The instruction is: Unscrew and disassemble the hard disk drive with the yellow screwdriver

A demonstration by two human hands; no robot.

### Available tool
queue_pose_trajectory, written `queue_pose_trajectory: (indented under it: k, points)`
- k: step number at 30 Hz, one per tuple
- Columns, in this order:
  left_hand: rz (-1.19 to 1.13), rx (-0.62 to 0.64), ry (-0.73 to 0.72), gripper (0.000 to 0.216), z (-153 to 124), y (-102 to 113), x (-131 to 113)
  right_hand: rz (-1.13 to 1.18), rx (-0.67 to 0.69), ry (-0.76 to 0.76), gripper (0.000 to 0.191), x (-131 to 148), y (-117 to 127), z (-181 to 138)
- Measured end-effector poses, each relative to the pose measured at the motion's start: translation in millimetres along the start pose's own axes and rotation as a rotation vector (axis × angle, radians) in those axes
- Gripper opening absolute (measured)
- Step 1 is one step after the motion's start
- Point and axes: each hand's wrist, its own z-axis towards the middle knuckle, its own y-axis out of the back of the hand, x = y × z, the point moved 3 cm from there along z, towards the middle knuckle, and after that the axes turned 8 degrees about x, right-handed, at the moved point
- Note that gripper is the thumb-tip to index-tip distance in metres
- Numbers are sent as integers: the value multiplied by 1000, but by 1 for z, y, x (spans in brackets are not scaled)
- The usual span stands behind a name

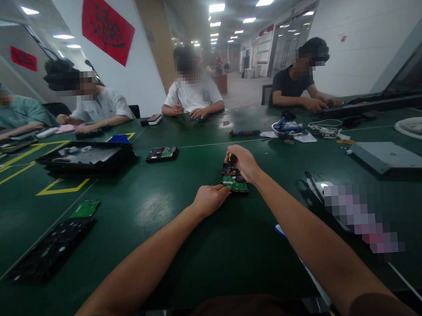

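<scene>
A hard drive (pixel 234 179) with a green circuit board lies on the green table in front of me. My left hand (pixel 212 198) is at its near left corner, fingertips pressed against the edge and holding it. Above the drive's far end, my right hand (pixel 245 163) is closed around a small screwdriver (pixel 231 157) with a yellow and black handle. The fingers cover much of the tool, and its tip is too small to make out. Farther left rests a second hard drive (pixel 162 154), touched by neither hand.
Left are a black tray (pixel 85 158), a loose green board (pixel 85 209) and several dark drives (pixel 54 248). Right are a phone-like pixelated item (pixel 361 218), a silver box (pixel 393 156), a bowl of cables (pixel 287 127) and a blue-black tool (pixel 245 133). Several co-workers sit across the table.
</scene>
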Motion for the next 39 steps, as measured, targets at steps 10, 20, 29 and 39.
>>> queue_pose_trajectory:
  k: [10,20,29,39]
  points:
    - [-27,4,7,34,0,1,-1,-49,112,-22,30,3,-2,-1]
    - [-32,-2,15,33,0,-1,0,-50,98,-29,37,3,-4,-2]
    - [-24,4,12,33,0,-1,0,34,122,-58,47,7,-7,-5]
    - [-31,3,7,34,0,-2,1,-33,85,-25,36,0,-2,-1]
